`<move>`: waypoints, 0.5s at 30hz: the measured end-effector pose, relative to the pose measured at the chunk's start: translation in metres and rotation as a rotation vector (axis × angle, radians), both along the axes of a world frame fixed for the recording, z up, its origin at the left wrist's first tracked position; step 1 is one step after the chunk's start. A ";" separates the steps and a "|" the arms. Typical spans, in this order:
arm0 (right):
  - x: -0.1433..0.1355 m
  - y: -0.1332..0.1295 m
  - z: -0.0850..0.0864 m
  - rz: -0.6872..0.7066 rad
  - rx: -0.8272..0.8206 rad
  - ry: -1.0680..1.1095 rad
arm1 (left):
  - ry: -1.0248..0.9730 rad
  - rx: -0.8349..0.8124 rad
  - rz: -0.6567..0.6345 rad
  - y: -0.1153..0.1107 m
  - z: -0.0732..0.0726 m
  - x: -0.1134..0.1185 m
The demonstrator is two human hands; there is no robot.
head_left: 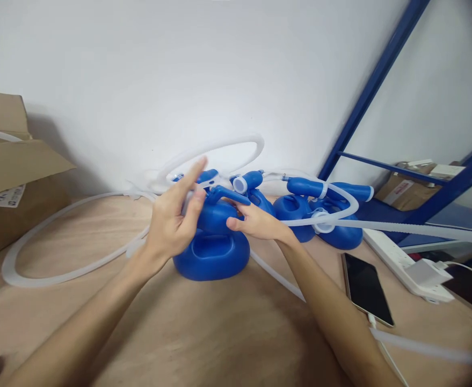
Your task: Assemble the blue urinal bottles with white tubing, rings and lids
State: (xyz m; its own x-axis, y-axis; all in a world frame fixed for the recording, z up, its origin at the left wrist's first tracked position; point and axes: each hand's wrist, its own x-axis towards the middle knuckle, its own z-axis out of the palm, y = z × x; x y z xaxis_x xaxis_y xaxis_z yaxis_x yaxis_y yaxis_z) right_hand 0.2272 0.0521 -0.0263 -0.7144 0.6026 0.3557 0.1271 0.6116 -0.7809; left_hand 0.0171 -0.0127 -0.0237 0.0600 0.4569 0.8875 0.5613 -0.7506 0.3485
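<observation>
A blue plastic bottle (pixel 212 256) with a moulded handle stands on the table in front of me. My right hand (pixel 255 221) wraps round the right side of its upper part, below a blue lever-like piece (pixel 231 194). At the upper left of the bottle is my left hand (pixel 176 215), its index finger stretched up and its thumb near a whitish round part that is mostly hidden. A translucent hose (pixel 219 144) loops up behind my hands against the wall.
More blue bottles (pixel 342 235) with hoses stand at the back right. A cardboard box (pixel 14 161) is on the left. On the right lie a phone (pixel 368 289) and a power strip (pixel 400 266), beside a blue metal frame (pixel 375 88). Another hose coil (pixel 14 258) lies left.
</observation>
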 end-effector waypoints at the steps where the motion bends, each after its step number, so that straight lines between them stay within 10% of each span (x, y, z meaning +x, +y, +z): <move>1: 0.002 0.002 0.000 0.032 -0.023 -0.003 | 0.055 0.041 0.013 -0.001 0.003 -0.001; 15: -0.002 -0.047 0.030 -0.227 0.300 0.301 | 0.228 0.193 0.104 -0.027 0.018 0.004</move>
